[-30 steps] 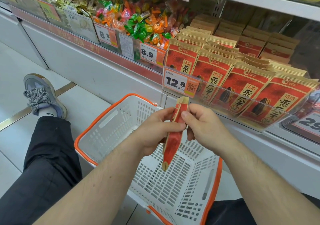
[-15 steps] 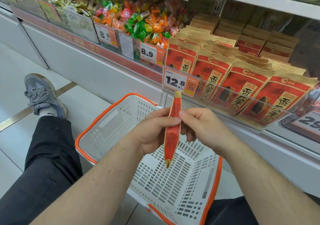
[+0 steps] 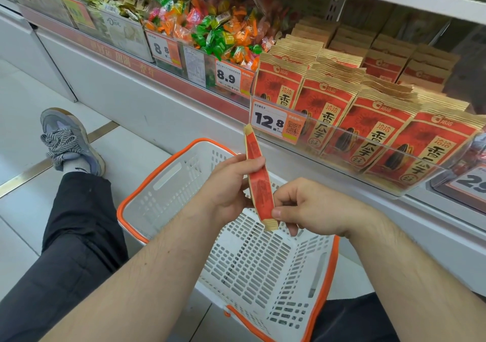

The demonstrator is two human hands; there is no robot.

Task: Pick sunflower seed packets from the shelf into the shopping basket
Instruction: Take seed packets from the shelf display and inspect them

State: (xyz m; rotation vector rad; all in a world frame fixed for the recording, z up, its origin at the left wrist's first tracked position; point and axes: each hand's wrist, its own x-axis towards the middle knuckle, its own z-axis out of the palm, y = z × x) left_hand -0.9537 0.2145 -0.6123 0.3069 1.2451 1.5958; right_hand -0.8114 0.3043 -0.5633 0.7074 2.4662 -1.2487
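Shop aisle, pale tiled floor (image 3: 23, 120) with a brass strip running across it; white shelf unit (image 3: 147, 99) fills the upper half, red trim along its front edge. On the shelf, right side: rows of red-and-tan sunflower seed packets (image 3: 373, 131) standing upright, front row behind a clear plastic lip, price tag (image 3: 276, 124) reading 12.8 clipped on at the left end. Left of those: a bin of mixed wrapped candies (image 3: 218, 31), orange, green and pink, with a tag reading 8.9 (image 3: 231, 78) in front. Shopping basket (image 3: 168, 181) sits on the floor just below the shelf, white perforated plastic with orange rim, nothing visible inside it. Person's leg in dark trousers (image 3: 71, 239) stretched out left of the basket, grey trainer (image 3: 68, 141) with striped laces on the floor. Both bare forearms come in from the bottom edge and meet over the basket. One seed packet (image 3: 259, 183) is held edge-on to the camera, roughly upright with its top tilted slightly left, directly above the basket opening and clear of the shelf, top edge close to the 12.8 tag in the frame. Left hand (image 3: 226, 186) grasps its upper-middle part, thumb across the near face, fingers behind. Right hand (image 3: 313, 207) pinches the lower end between thumb and fingertips, remaining fingers curled under. Packet is not touching the basket.
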